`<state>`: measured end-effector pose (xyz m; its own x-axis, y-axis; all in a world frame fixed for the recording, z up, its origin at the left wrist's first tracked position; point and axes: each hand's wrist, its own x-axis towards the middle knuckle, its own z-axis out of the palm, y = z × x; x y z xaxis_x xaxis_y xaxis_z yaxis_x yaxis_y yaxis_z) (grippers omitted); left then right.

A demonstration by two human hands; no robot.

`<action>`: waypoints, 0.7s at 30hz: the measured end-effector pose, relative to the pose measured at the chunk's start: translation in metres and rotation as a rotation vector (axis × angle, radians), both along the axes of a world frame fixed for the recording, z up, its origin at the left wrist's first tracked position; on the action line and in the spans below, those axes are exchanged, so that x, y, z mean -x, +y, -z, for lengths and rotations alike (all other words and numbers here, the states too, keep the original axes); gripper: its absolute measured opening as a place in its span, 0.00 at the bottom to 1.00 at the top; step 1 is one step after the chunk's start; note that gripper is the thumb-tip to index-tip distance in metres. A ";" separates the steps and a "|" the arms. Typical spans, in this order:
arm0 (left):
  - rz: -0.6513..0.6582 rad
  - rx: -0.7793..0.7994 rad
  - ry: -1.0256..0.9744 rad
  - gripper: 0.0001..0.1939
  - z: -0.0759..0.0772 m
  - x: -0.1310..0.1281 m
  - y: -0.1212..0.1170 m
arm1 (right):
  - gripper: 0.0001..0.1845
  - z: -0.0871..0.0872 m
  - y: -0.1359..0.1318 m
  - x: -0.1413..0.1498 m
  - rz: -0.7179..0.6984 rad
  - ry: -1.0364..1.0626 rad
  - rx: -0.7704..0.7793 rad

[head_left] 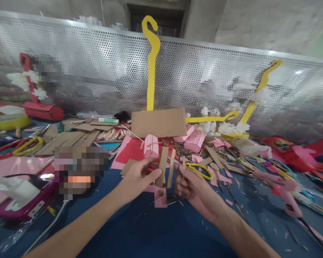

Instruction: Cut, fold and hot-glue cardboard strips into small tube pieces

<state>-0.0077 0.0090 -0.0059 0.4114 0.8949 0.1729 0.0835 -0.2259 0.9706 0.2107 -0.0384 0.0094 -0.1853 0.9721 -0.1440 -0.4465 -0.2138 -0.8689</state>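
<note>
My left hand (140, 175) pinches a small frame of brown cardboard strips (165, 166), holding it upright above the blue table (150, 229). My right hand (187, 184) is closed just to the right of the strips, its fingers curled round a thin piece that I cannot make out. Yellow-handled scissors (201, 170) lie right behind my right hand. A small pink paper house (151, 146) stands on red paper (131, 150) just beyond the strips.
A brown cardboard sheet (158, 122) leans against a tall yellow hook shape (152, 61) and the perforated metal screen (97, 68). Pink blocks (194, 140), cotton tufts (227, 127), a glue gun (286, 191), paper scraps and a pink box (21, 204) crowd the table.
</note>
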 end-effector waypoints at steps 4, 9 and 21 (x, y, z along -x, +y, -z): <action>-0.233 -0.147 0.118 0.26 -0.003 0.006 0.001 | 0.19 -0.001 0.003 -0.001 0.119 -0.025 -0.065; -0.306 -0.461 0.289 0.12 -0.016 0.005 -0.012 | 0.20 0.001 0.000 0.001 0.077 -0.212 -0.179; 0.035 -0.361 0.342 0.10 -0.022 -0.004 -0.028 | 0.19 0.004 0.003 0.004 0.029 -0.373 -0.359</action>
